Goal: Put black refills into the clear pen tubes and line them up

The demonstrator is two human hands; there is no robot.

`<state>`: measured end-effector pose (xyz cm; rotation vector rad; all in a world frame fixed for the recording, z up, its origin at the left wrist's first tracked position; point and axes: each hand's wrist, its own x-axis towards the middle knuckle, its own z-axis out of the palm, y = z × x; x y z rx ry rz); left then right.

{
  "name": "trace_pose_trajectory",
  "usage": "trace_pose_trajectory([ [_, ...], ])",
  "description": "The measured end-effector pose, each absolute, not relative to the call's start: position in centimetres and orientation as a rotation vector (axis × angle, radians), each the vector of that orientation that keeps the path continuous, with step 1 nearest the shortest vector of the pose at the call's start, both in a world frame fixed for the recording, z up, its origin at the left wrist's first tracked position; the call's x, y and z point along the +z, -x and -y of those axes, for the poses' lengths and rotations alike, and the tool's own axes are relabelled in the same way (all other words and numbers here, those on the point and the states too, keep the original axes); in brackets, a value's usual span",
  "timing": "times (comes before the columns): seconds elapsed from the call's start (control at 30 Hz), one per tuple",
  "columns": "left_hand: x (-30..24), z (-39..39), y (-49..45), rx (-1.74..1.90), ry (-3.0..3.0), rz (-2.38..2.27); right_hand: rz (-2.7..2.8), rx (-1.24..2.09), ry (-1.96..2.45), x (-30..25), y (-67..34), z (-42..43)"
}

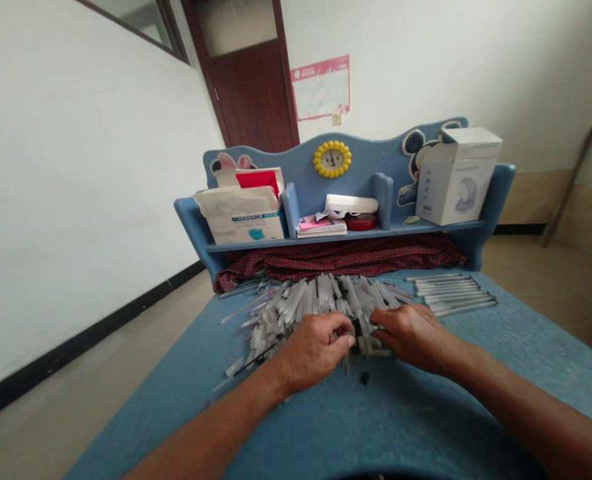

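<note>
Here, rests left hand (316,347) and right hand (416,337) at the near edge of translucent tubes (301,303) heaped on the blue table (526,340); bends fingers inward, cannot tell whether apart or clamped.

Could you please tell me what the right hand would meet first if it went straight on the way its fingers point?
Most likely the loose pile of slender, translucent whitish plastic tubes ahead of the bare right hand; depth is unclear, so it may already touch some.
</note>
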<state>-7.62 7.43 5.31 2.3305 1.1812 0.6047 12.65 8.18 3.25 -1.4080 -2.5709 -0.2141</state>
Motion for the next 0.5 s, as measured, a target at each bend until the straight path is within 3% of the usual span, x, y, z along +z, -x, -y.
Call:
trace_pose_trajectory([
  [0.5, 4.5, -7.9, 7.6, 0.970, -2.505, -1.270, 2.510, -0.333, 1.612, 2.1, -10.1, -7.7],
])
